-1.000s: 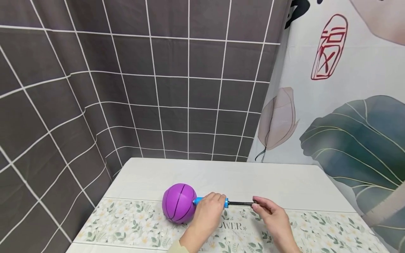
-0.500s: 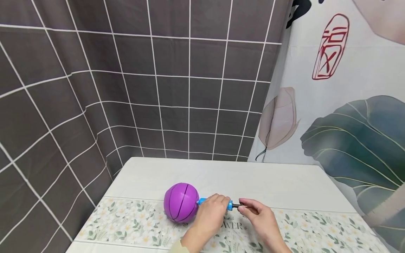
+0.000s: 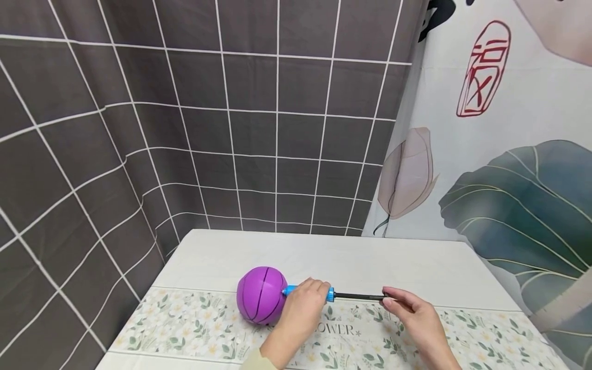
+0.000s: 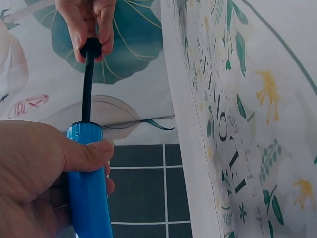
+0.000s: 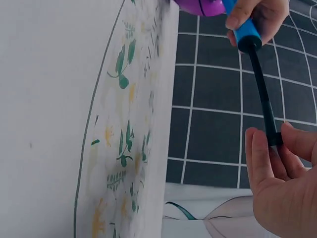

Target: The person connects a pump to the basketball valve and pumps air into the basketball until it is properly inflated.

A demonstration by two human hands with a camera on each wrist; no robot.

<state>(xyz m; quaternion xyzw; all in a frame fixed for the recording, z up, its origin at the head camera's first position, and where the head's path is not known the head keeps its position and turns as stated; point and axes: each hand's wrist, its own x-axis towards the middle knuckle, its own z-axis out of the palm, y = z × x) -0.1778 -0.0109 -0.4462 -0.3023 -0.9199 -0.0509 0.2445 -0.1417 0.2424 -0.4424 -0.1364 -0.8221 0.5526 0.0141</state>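
Note:
A purple ball with black seam lines (image 3: 261, 295) sits left of the hands in the head view. A blue hand pump (image 4: 89, 198) points into its right side. My left hand (image 3: 301, 311) wraps round the pump's blue barrel, with the thumb lying across it near the collar in the left wrist view. The black pump rod (image 5: 261, 89) stands far out of the barrel. At the rod's end, my right hand (image 3: 416, 313) pinches the small black knob (image 4: 90, 47) between thumb and fingers. Most of the barrel is hidden under the left hand in the head view.
The white table (image 3: 324, 257) carries a printed band of flowers and leaves with lettering. Behind it hangs a dark grey cloth with white grid lines (image 3: 250, 133). A white cloth with large leaf prints (image 3: 509, 205) hangs at the right.
Half a second ago the rod was nearly all inside the barrel; my right hand has drawn it out to the right. Ball and left hand have shifted slightly left.

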